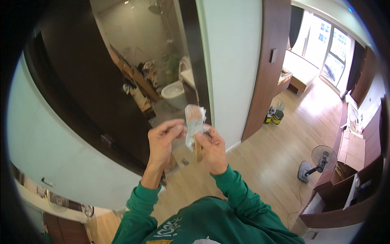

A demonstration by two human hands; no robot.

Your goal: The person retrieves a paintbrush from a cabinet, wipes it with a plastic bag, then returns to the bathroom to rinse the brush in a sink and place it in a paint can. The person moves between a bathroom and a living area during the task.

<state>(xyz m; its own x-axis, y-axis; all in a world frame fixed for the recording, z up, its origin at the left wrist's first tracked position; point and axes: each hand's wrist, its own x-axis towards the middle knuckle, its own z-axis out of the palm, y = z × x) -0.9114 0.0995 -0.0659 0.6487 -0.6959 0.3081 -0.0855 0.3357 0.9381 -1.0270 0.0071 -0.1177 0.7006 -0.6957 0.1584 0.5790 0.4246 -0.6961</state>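
Tool (196, 116) in whitish wrapping (189, 141), held out before the chest

The right hand (214, 151) has hold of the tool, a brush-like thing with a pale, broad head and a yellowish-brown handle (198, 152). The thumb lies across the front near the bottom of the head, with the fingers curled in behind; the grip is closed. The head points away from the body, the handle back toward it.

On the other side is the left hand (160, 140), its thumb and forefinger brought close together at the left edge of the wrapping — whether they pinch it or only touch it, I cannot tell. The tool is thus between the two hands, well above the wooden floor (260, 158). Both forearms wear green sleeves (235, 184).

Ahead to the left, past a dark door frame (190, 44), stand a white toilet (173, 90) and some long brown boards (134, 77). A pale wall (231, 61) rises just right of that frame. Farther right, near a brown panel (270, 40), a few cans (277, 118) sit on the floor. A pedestal fan (323, 161) stands nearer, at the right — beside it, flattened cardboard (355, 150). Bright windows (313, 34) lie well beyond.
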